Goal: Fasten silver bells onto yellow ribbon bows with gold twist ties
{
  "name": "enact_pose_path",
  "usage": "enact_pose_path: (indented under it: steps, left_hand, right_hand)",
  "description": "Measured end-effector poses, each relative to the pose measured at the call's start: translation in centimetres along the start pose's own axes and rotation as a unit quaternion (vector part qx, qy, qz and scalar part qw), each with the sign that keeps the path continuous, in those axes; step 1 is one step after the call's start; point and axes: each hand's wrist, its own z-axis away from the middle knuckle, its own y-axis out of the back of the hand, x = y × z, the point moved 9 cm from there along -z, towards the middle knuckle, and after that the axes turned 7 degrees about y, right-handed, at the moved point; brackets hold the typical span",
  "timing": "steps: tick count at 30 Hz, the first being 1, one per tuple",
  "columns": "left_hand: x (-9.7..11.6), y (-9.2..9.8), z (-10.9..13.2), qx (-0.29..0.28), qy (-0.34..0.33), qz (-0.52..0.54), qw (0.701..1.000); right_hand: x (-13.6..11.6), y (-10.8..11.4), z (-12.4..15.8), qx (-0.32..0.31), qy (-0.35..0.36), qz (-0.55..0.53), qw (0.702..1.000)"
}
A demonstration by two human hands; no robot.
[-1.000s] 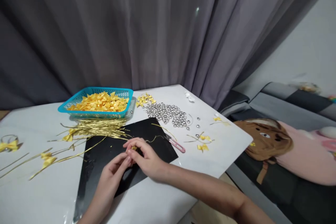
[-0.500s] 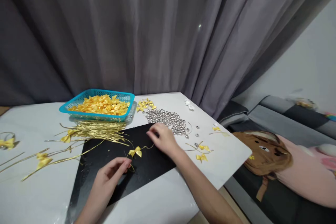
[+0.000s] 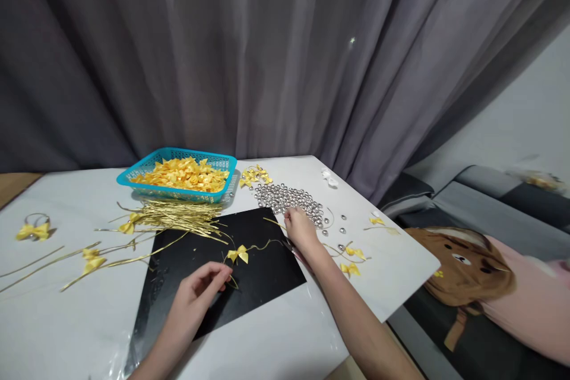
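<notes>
My left hand (image 3: pixel 202 288) is closed in a pinch on a thin gold cord near the front of the black board. Just beyond its fingertips is a yellow ribbon bow (image 3: pixel 238 254) on that cord. The cord (image 3: pixel 262 246) runs wavily right from the bow toward my right hand (image 3: pixel 300 228), which is closed at the board's right edge. A cord end sticks out left of its curled fingers. Right beside this hand lies a pile of silver beads (image 3: pixel 289 197), partly covered by it.
A blue basket (image 3: pixel 122 178) of yellow bows stands at the back. In front lies a bundle of gold cords (image 3: pixel 178 217). Loose bows (image 3: pixel 351 252) and cords are scattered left and right on the white table (image 3: pixel 249 350). A brown bear-faced bag (image 3: pixel 463 261) lies on the sofa.
My right hand has moved right, from above the board to the edge of the bead pile, and the cord stretches farther right. My left hand keeps its pinch. The view has shifted slightly.
</notes>
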Motion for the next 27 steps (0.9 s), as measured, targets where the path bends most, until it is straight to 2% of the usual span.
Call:
enact_pose_path:
  steps: [5, 8, 10, 11, 13, 15, 16, 21, 27]
  left_hand:
    - [0.0, -0.3, 0.1, -0.031, -0.019, 0.03, 0.999]
    - [-0.1, -0.5, 0.2, -0.045, -0.038, 0.032, 0.998]
    - [-0.1, -0.7, 0.3, -0.048, -0.047, 0.026, 0.997]
    - [-0.1, -0.8, 0.4, -0.048, -0.049, 0.02, 0.997]
    - [0.1, -1.0, 0.5, -0.051, -0.055, 0.009, 0.997]
    - [0.1, -1.2, 0.6, -0.061, -0.061, 0.002, 0.996]
    - [0.1, -1.3, 0.6, -0.067, -0.064, 0.002, 0.996]
    - [-0.2, -1.0, 0.3, -0.066, -0.068, 0.0, 0.995]
    - [0.0, -1.0, 0.3, -0.066, -0.072, 0.01, 0.995]
  right_hand:
    - [0.1, 0.7, -0.2, 0.039, -0.004, -0.108, 0.993]
    - [-1.8, 0.8, 0.2, 0.035, 0.019, -0.201, 0.979]
    - [-3.9, -0.1, 1.1, -0.002, 0.033, -0.287, 0.957]
    - [-5.1, -0.7, 1.7, -0.029, 0.036, -0.345, 0.937]
    - [-7.1, -2.7, 3.4, -0.09, -0.008, -0.541, 0.836]
    - [-8.8, -4.3, 5.1, -0.136, -0.05, -0.642, 0.753]
    - [-9.3, -4.8, 5.7, -0.15, -0.063, -0.66, 0.734]
    - [-10.4, -6.0, 7.0, -0.196, -0.076, -0.671, 0.711]
    - [-10.7, -6.1, 7.4, -0.207, -0.067, -0.668, 0.712]
